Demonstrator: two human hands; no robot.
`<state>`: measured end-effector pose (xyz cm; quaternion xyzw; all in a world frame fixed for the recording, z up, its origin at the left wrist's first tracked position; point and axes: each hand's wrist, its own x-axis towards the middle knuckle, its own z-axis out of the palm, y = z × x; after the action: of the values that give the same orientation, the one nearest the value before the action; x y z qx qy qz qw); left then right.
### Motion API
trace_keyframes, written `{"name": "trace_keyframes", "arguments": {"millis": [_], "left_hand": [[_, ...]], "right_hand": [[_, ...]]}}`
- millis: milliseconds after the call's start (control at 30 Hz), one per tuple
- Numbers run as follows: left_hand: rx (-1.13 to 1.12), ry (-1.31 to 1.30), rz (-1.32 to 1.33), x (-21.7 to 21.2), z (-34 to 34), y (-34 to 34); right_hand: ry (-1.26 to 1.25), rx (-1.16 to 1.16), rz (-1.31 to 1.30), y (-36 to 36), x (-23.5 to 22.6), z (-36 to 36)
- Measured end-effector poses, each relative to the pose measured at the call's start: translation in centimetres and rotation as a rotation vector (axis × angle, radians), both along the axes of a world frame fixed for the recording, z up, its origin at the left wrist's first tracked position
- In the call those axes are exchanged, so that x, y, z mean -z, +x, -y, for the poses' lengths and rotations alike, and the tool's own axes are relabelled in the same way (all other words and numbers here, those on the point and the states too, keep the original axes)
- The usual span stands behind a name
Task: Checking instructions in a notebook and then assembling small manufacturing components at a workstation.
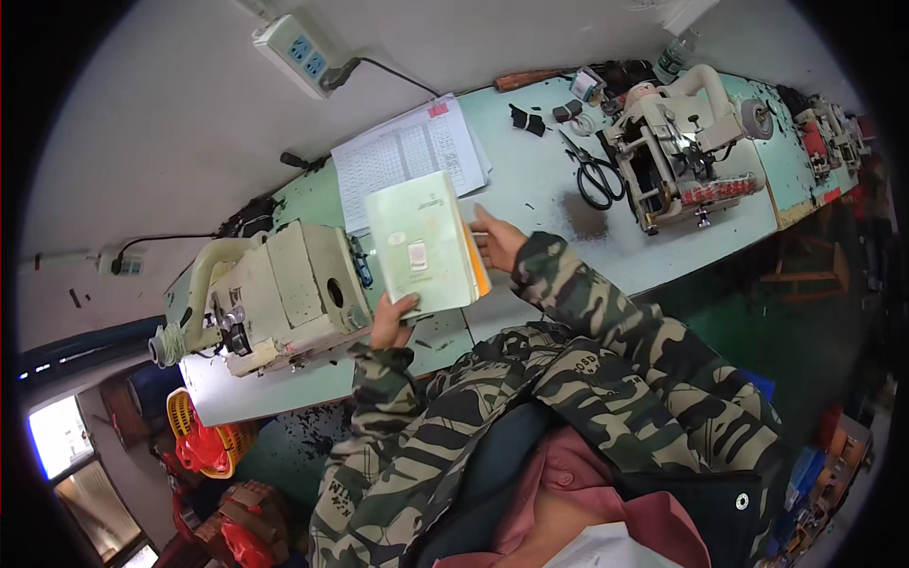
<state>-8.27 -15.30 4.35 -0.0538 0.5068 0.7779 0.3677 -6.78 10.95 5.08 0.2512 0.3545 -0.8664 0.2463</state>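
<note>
Left hand: the left hand (391, 320) grips the lower edge of a pale green notebook (423, 246), thumb on the cover, fingers closed around it from below.
Right hand: the right hand (497, 239) sits at the notebook's 3 o'clock edge, fingers loosely spread; it touches the page block, but whether it pinches a page cannot be told.
Notebook: held upright and slightly tilted above the workbench (530, 180), near picture centre; orange edges show on its right side.
Sleeves: both forearms wear camouflage sleeves (587, 312), entering from 5 o'clock.
Near sewing machine: a cream sewing machine (275, 293) stands at 9 o'clock of the notebook, just beside the left hand.
Paper sheets: printed table sheets (407, 156) lie at 12 o'clock of the notebook, partly hidden behind it.
Scissors: black-handled scissors (592, 175) lie at 2 o'clock, well apart from the right hand.
Far sewing machine: a second cream sewing machine (686, 142) stands at 2 o'clock, just beyond the scissors.
Power strip: a wall power strip (298, 54) hangs at 11 o'clock.
Basket: an orange basket (204, 435) sits at 8 o'clock, below the workbench.
</note>
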Motion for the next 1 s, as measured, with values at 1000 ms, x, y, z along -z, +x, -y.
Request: {"name": "trace_keyframes", "arguments": {"millis": [1000], "left_hand": [[0.467,-0.174,0.002,-1.4,-14.2,2.7]], "right_hand": [[1.086,-0.168,-0.292,12.1,-1.9,0.2]]}}
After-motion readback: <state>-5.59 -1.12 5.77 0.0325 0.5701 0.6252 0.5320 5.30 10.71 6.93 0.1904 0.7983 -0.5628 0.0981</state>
